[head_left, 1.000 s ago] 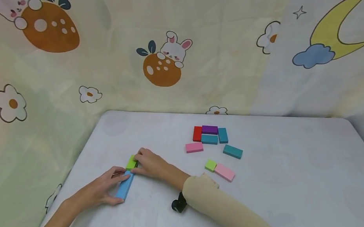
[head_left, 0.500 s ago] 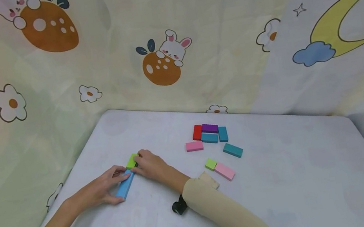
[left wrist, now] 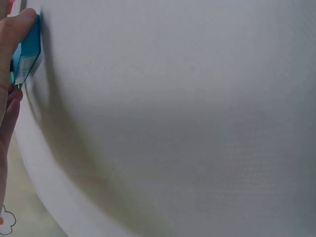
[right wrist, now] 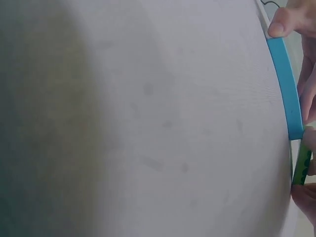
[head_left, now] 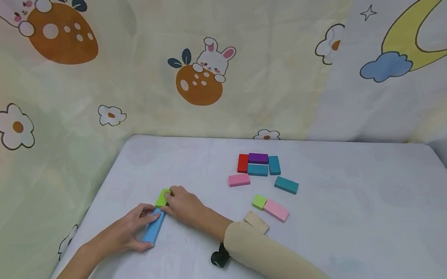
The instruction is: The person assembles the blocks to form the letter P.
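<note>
Both hands low on bench (head_left: 350, 217): left hand (head_left: 126, 230) grips long blue block (head_left: 153, 227) by its sides; right hand (head_left: 186, 206) pinches green block (head_left: 162, 198), touching blue block's far end, just beyond left grip.

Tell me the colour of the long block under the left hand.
Light blue; the long block shows best in the head view, held by the left hand.

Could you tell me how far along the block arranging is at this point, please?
Looks done: little, only two blocks sit at the near left. In hand: the left hand holds the long blue block flat on the table, while the right hand pinches the green block at its far end. Probably left: red, purple, teal and pink blocks lie loose to the right.
</note>
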The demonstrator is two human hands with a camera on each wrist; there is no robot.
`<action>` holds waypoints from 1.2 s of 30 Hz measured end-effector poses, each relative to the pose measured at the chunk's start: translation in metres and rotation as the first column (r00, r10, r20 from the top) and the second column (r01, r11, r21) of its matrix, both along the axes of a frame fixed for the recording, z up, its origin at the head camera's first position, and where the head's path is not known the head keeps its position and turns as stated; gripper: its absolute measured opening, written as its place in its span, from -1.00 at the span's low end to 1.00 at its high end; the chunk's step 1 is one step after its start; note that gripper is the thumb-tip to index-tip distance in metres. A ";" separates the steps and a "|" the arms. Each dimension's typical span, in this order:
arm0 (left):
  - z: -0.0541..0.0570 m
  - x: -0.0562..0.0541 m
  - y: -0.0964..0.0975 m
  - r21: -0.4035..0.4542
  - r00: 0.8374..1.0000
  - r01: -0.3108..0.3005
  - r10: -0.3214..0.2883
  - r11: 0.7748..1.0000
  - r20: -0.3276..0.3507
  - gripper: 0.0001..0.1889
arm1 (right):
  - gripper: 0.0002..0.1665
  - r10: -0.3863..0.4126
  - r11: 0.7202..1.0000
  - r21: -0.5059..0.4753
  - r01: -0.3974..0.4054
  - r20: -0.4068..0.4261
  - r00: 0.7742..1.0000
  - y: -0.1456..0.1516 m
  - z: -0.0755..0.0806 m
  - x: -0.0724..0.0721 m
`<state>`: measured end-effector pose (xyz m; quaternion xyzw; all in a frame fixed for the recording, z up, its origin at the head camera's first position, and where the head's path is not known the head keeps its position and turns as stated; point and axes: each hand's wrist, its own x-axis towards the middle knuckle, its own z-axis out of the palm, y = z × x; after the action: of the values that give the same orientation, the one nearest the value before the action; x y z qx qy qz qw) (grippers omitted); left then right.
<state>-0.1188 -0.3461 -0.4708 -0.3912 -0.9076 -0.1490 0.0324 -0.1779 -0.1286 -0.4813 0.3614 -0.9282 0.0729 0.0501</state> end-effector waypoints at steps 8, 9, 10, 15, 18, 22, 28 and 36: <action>0.002 0.002 0.002 0.008 1.000 -0.005 0.005 1.000 0.001 -0.23 | -0.52 -0.004 1.000 0.019 0.004 -0.015 1.000 0.000 0.002 0.001; 0.002 0.002 0.003 0.007 1.000 -0.011 0.011 1.000 0.013 -0.23 | -0.53 -0.007 1.000 0.009 0.007 0.002 1.000 0.000 0.002 0.000; 0.002 0.002 0.003 0.005 1.000 -0.016 0.016 1.000 0.023 -0.23 | -0.53 -0.007 1.000 0.001 0.007 0.015 1.000 0.000 0.003 0.000; 0.005 0.003 0.004 -0.028 0.998 -0.030 0.032 0.999 0.056 -0.22 | -0.55 -0.003 0.999 -0.039 0.005 0.050 0.999 -0.001 0.003 -0.002; 0.009 0.002 0.003 -0.066 0.998 -0.030 0.034 0.997 0.060 -0.22 | -0.57 0.000 0.998 -0.064 0.006 0.080 0.997 -0.001 0.004 -0.004; 0.014 -0.001 0.002 -0.077 1.000 0.013 -0.012 0.997 0.017 -0.39 | -0.62 0.028 0.993 -0.114 -0.008 0.172 0.985 0.003 0.007 -0.011; 0.019 -0.006 0.011 -0.064 1.000 0.018 -0.018 0.998 -0.007 -0.56 | -0.67 0.088 0.968 -0.251 -0.006 0.318 0.944 0.012 0.008 -0.026; 0.028 -0.023 0.028 -0.197 0.990 -0.045 0.069 0.979 0.119 -0.37 | -0.65 0.091 0.955 -0.294 0.024 0.372 0.924 0.019 0.008 -0.031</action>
<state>-0.1414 -0.3185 -0.4425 -0.3561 -0.9289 -0.0832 -0.0588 -0.2092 -0.1094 -0.4738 0.3447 -0.8925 0.2796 -0.0798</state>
